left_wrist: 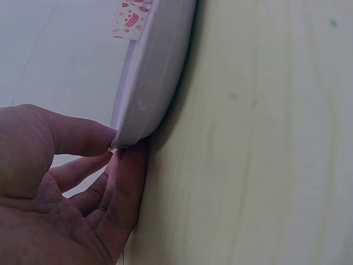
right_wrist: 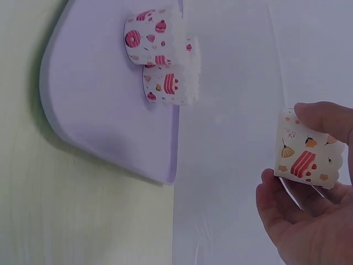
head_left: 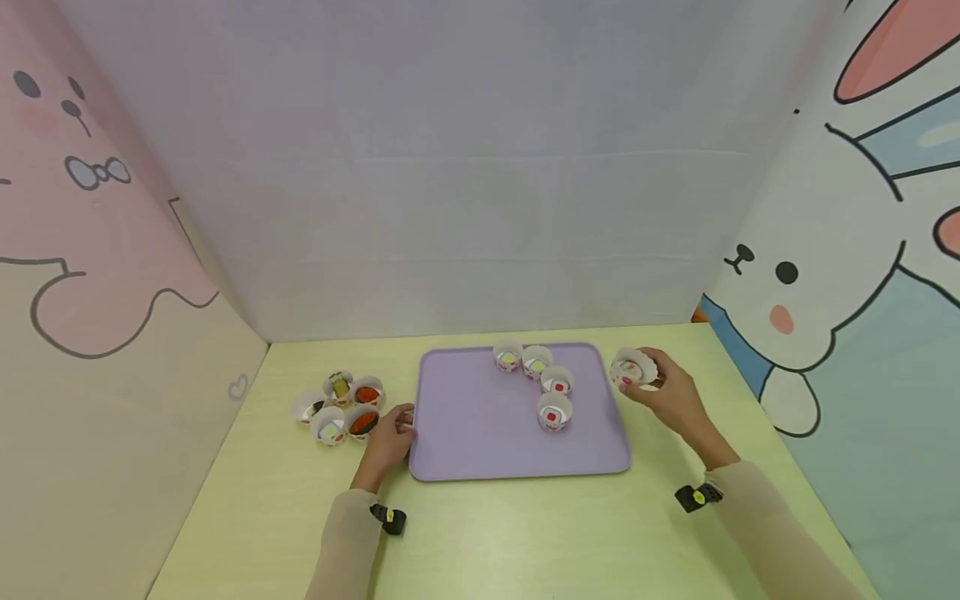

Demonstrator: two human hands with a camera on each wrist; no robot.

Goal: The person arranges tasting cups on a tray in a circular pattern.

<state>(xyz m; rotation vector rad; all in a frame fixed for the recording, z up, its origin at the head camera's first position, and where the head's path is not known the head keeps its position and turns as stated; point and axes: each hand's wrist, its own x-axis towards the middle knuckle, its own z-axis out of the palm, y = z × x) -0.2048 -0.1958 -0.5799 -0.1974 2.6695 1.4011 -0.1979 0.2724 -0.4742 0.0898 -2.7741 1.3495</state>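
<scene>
We see the patterned cup just beyond the right edge of the purple tray, held up in the right hand. Thumb and fingers grip it from opposite sides of its wall. It looks like thin paper, so we judge it very light, a little springy and easy to dent. A soft hold on the straight lower wall should do; pinching the scalloped rim could crease it. Something small lies inside, too unclear for us to name, so we would keep the mouth upward.

The left hand pinches the tray's left rim, thumb above and fingers below. We take the tray for stiff, smooth plastic, its raised rim the natural place to hold. Four cups stand loose on it, two near the far edge and two toward the right side; a tilt might make them slide or topple. Left of the tray, close to that hand, five more filled cups cluster on the counter and would handle much the same.
</scene>
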